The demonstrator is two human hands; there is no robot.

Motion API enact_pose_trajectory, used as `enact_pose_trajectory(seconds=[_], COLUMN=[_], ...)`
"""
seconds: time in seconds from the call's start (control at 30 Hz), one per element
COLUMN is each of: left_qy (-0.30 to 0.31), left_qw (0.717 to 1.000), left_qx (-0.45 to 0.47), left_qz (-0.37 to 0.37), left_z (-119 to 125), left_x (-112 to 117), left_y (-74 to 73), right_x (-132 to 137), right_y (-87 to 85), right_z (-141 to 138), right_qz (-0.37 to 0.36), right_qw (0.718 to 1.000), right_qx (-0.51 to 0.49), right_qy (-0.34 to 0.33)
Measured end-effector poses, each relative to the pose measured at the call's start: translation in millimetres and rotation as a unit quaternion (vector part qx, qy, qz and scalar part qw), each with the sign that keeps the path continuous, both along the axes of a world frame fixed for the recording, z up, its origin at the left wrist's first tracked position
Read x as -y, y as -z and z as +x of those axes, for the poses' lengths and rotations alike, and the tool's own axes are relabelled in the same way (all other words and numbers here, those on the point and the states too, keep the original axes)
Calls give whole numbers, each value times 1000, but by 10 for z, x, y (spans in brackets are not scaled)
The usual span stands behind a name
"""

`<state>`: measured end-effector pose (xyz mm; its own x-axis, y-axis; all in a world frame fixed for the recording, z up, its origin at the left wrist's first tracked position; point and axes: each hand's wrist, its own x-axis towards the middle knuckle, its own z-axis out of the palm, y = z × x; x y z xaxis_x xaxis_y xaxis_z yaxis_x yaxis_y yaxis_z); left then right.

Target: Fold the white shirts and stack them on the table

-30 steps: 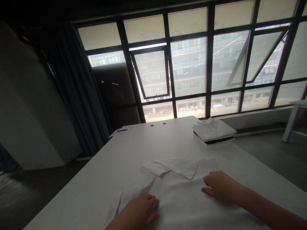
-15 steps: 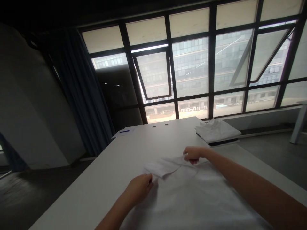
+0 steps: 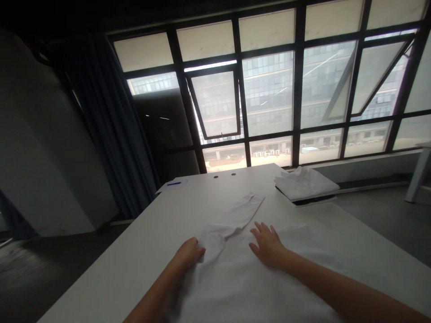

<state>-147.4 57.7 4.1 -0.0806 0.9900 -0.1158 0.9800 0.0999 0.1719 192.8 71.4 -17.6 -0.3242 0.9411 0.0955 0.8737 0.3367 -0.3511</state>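
While a white cotton shirt [image 3: 242,282] lies spread flat on the long white table [image 3: 128,264] in the lower middle of the frame, both bare hands of the person are on it. The left hand [image 3: 188,253] sits at the lower left of the shirt, curled narrow against the cloth where a sleeve begins — whether its fingers really pinch the fabric, I cannot tell. The right hand [image 3: 267,246] is open wide, with the fingers spread, and it presses flat on the body of the shirt, just to the right of that sleeve. The long white sleeve [image 3: 239,217] goes out from the body in a diagonal toward the upper right, and its cuff end lies on the table top, well apart from both hands. Further away, at the far right corner of the table, is a folded stack of white clothes [image 3: 305,184] on a dark flat item [image 3: 305,201]. Near the far left corner lies a white sheet of paper [image 3: 178,185] with a blue pen [image 3: 173,183] on it — and two small dark round holes [image 3: 224,175] sit in the table near its far edge.
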Motion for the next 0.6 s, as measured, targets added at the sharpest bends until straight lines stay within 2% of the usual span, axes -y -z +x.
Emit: enact_pose_trajectory(seconds=[0.07,0.17,0.3,0.47,0.53,0.6], left_qy=[1,4,2,-13,-8,7], left_qw=[1000,999,996,987,982,979], left_qx=[9,15,-3,-67,-86,-96], left_qz=[1,29,86,147,168,183], left_z=[-1,-6,27,135,270,501], left_x=[-56,-171,-275,-215,-147,-51], left_y=[10,-39,-127,-235,-245,-180], right_x=[162,204,36,-79,-34,47], right_y=[188,294,249,173,162,168], right_z=[-9,12,9,-52,-116,-218], right_qz=[-9,-15,-21,14,52,92], right_qw=[999,997,996,997,996,994], right_qx=[43,59,68,72,73,59], right_qy=[-17,-38,-44,-18,3,-1])
